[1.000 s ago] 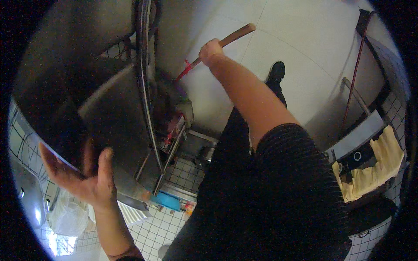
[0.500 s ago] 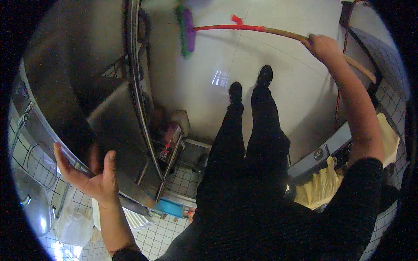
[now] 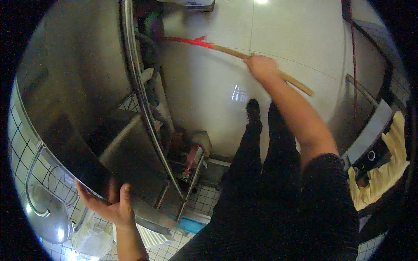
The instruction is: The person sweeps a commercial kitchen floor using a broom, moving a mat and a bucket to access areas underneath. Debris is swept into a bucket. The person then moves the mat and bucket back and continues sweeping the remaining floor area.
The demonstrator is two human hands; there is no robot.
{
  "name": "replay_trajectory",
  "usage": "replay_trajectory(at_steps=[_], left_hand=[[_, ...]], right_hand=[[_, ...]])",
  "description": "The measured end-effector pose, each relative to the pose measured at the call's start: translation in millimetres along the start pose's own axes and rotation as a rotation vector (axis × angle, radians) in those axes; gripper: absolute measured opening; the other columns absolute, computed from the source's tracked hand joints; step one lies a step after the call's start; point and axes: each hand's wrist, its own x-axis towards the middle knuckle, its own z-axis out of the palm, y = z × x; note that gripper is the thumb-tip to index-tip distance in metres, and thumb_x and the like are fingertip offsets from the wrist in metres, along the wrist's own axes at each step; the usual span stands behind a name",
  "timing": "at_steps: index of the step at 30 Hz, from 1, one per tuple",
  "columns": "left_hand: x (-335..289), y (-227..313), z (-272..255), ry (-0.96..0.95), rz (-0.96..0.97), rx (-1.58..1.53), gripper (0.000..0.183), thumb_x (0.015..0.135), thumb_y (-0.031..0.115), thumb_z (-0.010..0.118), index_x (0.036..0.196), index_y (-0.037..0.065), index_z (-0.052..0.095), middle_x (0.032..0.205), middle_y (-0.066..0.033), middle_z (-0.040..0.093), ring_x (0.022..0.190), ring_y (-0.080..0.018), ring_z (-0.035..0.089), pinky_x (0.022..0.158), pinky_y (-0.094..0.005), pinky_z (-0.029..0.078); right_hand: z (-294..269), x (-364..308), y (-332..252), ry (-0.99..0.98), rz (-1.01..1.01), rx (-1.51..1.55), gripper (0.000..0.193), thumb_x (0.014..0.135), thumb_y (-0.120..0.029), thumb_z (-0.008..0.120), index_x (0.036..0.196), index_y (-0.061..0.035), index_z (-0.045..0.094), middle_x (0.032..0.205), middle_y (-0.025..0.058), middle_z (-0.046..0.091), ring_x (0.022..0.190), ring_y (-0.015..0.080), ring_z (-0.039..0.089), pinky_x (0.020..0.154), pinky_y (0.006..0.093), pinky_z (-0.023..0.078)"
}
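Seen from above, a shiny metal rail (image 3: 136,78), bowed by the lens, runs down the left part of the scene. To the right of the rail, over a glossy pale tiled floor (image 3: 213,82), stretches a long-handled floor brush (image 3: 230,51): a light brown wooden pole, a bright red stretch toward its far end, and a blurred green-and-purple head (image 3: 153,26).

The person's right hand (image 3: 262,68), well to the right of the rail, is closed in a fist around the wooden pole. From that hand, the red stretch and the head reach away toward the rail, the head close beside it; the pole's butt end sticks out on the opposite side, away from the rail.

The left hand (image 3: 111,211) is to the left of the rail's lower end, palm up, fingers loosely spread, with hold of nothing. It is near the edge of a dark steel tabletop (image 3: 65,148); whether they touch, I cannot tell.

For good sweeping, the pole probably wants a firm but easy grip and a low angle, so the bristles stay flat. Near the rail, short strokes seem wise, since the head could snag on a grey tube-like shape (image 3: 149,48) there.
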Motion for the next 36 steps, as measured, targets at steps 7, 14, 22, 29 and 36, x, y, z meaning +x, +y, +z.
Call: replay_trajectory(at_steps=[7,14,22,29,36], left_hand=[[-1.8,-5.0,-1.1,0.037,0.003,0.044,0.098,0.065,0.019,0.078,0.137,0.0,0.014,0.144,-0.0174,0.014,0.132,-0.0298,0.018,0.094,-0.0387,0.043],[3.0,-2.7,-4.7,0.027,0.066,0.009,0.097,0.06,0.013,0.079,0.137,0.003,0.021,0.14,-0.0139,0.025,0.128,-0.0296,0.026,0.101,-0.0366,0.034],[6.8,-1.9,-6.7,0.051,0.208,0.113,0.094,0.06,0.016,0.081,0.135,0.003,0.026,0.138,-0.0143,0.027,0.13,-0.0302,0.025,0.103,-0.0375,0.028],[5.7,-3.5,-4.8,0.061,0.199,0.098,0.093,0.06,0.007,0.079,0.136,0.004,0.025,0.138,-0.0134,0.028,0.128,-0.028,0.028,0.103,-0.0364,0.03],[3.3,-5.0,-3.1,0.048,0.12,-0.084,0.093,0.06,0.009,0.08,0.136,0.003,0.026,0.136,-0.0139,0.027,0.128,-0.0288,0.028,0.103,-0.0365,0.03]], right_hand=[[36.1,53.1,-55.8,0.061,0.098,0.037,0.041,0.089,-0.044,0.042,0.095,-0.0094,0.062,0.088,0.013,0.066,0.082,0.0317,0.063,0.068,0.0427,0.05],[10.3,-103.6,62.4,-0.332,0.33,-0.024,0.058,0.09,-0.053,0.03,0.099,-0.0043,0.059,0.095,0.0208,0.062,0.089,0.0368,0.06,0.075,0.0482,0.047],[-60.2,-229.8,92.5,-0.276,0.371,-0.135,0.053,0.089,-0.052,0.038,0.093,-0.0035,0.059,0.082,0.0192,0.063,0.076,0.0357,0.062,0.066,0.0451,0.048],[-17.0,-73.2,-23.9,-0.044,0.226,0.108,0.04,0.091,-0.04,0.039,0.094,-0.0055,0.058,0.088,0.0166,0.065,0.083,0.0328,0.063,0.07,0.0441,0.05],[29.8,-25.2,-58.2,-0.027,0.268,0.207,0.052,0.091,-0.045,0.033,0.096,-0.0019,0.062,0.097,0.0183,0.063,0.091,0.0344,0.061,0.078,0.045,0.047]])
